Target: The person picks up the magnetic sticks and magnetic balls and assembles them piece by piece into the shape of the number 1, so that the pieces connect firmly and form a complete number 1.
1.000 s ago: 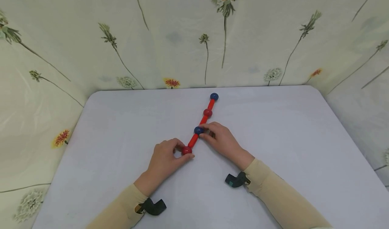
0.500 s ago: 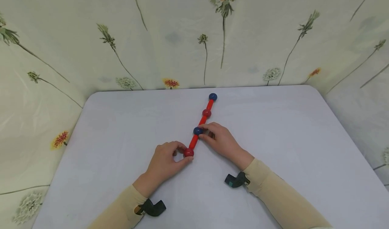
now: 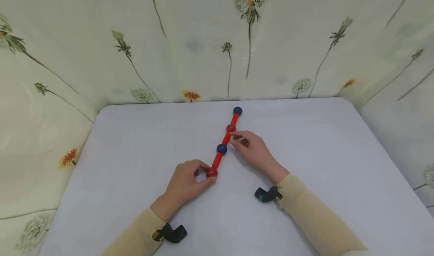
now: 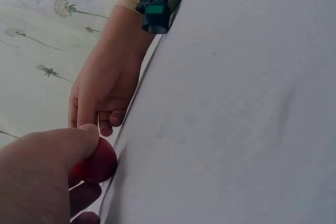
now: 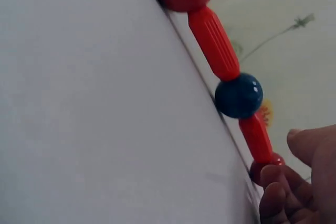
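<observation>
A straight chain of red and blue balls joined by red ribbed rods lies slantwise on the white table. My left hand pinches the nearest red ball between thumb and index finger. From it a red rod leads to a blue ball, which no hand grips. My right hand is just right of the second rod, fingers loosely bent, thumb apart; whether a fingertip touches the rod is unclear. Beyond are another red ball, a third rod and the end blue ball.
The white table carries the chain, whose far end lies close to the back edge. A flower-printed cloth hangs behind and at both sides. Each sleeve has a dark wrist camera at its cuff.
My right hand has let go of the middle blue ball and moved slightly away along the chain. My left hand keeps hold of the nearest red ball, which has shifted slightly right.
</observation>
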`<control>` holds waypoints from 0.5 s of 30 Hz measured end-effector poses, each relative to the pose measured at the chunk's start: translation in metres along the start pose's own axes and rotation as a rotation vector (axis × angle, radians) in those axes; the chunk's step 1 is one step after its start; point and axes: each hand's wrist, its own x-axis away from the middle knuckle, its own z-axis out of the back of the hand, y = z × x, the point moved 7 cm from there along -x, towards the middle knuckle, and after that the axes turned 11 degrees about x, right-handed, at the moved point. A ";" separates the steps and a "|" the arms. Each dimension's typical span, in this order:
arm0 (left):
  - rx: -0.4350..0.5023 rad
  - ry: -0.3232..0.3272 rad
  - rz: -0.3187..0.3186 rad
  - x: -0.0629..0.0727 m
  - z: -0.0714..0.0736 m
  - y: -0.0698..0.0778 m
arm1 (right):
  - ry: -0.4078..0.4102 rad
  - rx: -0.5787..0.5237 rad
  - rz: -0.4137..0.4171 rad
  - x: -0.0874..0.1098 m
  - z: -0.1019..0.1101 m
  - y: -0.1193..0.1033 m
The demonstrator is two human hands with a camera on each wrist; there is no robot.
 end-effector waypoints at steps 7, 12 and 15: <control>0.045 -0.040 -0.029 0.002 -0.003 0.005 | 0.033 0.100 -0.059 -0.029 0.015 0.015; 0.068 -0.073 -0.071 0.004 -0.007 0.005 | 0.015 0.065 -0.099 -0.039 0.010 0.021; 0.079 -0.083 -0.108 0.004 -0.008 0.007 | -0.023 0.010 -0.092 -0.040 0.005 0.019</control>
